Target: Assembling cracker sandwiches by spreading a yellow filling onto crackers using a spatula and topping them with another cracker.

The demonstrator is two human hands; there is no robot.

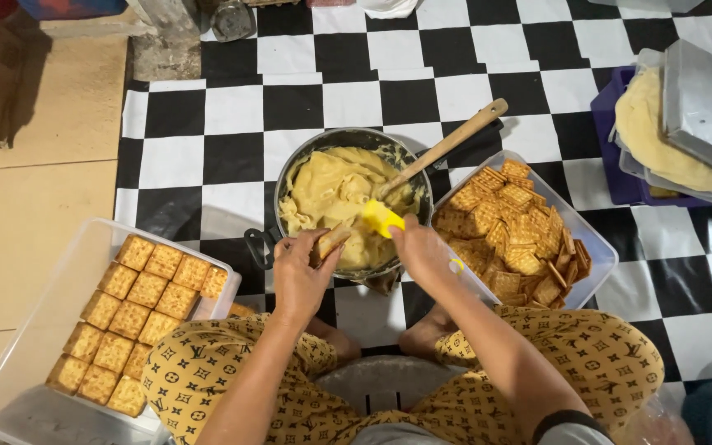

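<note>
Wooden-handled yellow spatula [382, 217] gripped in right hand [422, 251], handle slanting up-right over creamy filling [331, 194]; square cracker [330, 242] pinched in left hand [300, 276].

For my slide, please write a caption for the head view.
Left hand holds a square cracker over the dark metal pot of yellow cream; right hand holds a yellow spatula.

Two cracker trays [232, 276], one pot [290, 161], one spatula [442, 148]

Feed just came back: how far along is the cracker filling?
Done: about a dozen crackers sit in rows in the left tub, covering roughly half its floor. In hand: the left hand holds a cracker over the pot of yellow cream; the right hand works a yellow spatula. Left: a full right tub of loose crackers.
</note>
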